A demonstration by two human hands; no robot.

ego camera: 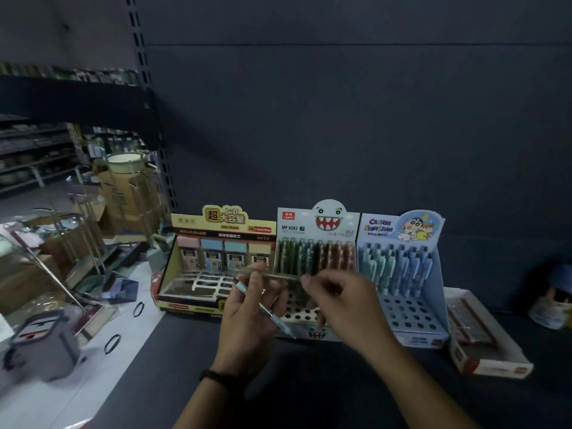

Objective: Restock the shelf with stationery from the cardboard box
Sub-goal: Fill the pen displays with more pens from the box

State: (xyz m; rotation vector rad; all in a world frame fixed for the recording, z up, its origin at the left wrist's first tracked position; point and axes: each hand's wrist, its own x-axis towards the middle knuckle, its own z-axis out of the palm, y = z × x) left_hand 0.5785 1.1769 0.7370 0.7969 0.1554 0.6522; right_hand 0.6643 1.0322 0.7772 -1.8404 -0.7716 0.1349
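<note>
Both hands, left [247,308] and right [346,305], grip one slim translucent pen [278,275]; left also pinches a blue pen [263,308].

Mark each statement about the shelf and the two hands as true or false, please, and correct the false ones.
1. Three display boxes stand side by side on the shelf. True: the yellow box, the shark-face box and the blue cartoon box.
2. The left hand is empty. False: it holds a light blue pen.
3. The right hand pinches one end of a greenish pen in front of the shark-face box. True.
4. All holes of the blue cartoon box are filled. False: its front rows are empty.
5. The yellow box holds pens. False: it holds small flat cases in the back row.
</note>
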